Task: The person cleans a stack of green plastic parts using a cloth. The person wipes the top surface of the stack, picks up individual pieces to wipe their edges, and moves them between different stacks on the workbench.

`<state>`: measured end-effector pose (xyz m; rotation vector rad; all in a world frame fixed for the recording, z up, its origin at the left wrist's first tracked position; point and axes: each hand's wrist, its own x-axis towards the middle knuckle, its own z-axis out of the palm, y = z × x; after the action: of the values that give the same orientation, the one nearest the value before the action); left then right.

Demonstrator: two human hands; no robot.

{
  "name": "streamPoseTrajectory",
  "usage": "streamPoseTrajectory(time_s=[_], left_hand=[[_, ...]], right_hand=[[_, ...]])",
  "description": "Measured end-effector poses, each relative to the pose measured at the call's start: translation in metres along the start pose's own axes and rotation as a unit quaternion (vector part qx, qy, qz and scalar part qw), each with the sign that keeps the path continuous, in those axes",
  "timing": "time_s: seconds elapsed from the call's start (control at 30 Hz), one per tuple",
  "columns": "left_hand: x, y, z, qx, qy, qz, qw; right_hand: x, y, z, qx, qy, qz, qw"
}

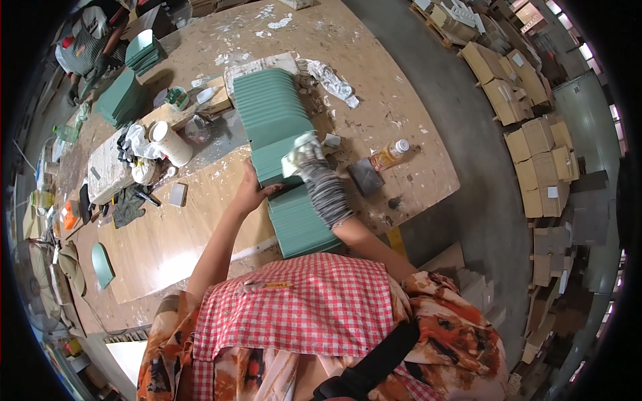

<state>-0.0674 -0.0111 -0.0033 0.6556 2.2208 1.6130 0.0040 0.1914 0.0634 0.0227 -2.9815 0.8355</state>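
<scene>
Steadying a green panel atop the overlapping row on the workbench, the bare left hand braces its edge, fingers spread, while the gloved right hand presses a pale pad flat — too hard a push could slide the row.

My left hand rests against the left edge of the row of panels lying along the workbench; my right hand lies on top of them. A bottle lies right of the row, a tub left.
</scene>
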Motion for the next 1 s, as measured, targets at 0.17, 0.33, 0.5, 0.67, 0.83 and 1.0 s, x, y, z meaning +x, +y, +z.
streamPoseTrajectory(time_s=[0.17,0.33,0.5,0.67,0.83,1.0], left_hand=[[0.014,0.013,0.011,0.080,-0.003,0.044,0.996],[0.005,-0.003,-0.001,0.112,0.005,0.048,0.993],[0.019,0.002,0.006,0.098,-0.011,0.083,0.992],[0.029,0.017,0.025,0.065,-0.017,0.131,0.989],[-0.003,0.009,0.007,0.109,0.016,0.061,0.992],[-0.007,0.025,0.001,0.121,0.010,0.066,0.990]], right_hand=[[-0.005,-0.022,-0.007,-0.214,-0.036,-0.073,0.973],[-0.001,0.016,0.005,0.206,0.097,0.015,0.974],[0.002,0.064,-0.012,0.360,0.080,0.142,0.919],[-0.005,0.200,0.042,0.420,0.103,0.151,0.889],[0.000,0.112,-0.017,-0.026,0.220,-0.043,0.974],[-0.042,0.083,-0.159,0.188,0.384,0.135,0.894]])
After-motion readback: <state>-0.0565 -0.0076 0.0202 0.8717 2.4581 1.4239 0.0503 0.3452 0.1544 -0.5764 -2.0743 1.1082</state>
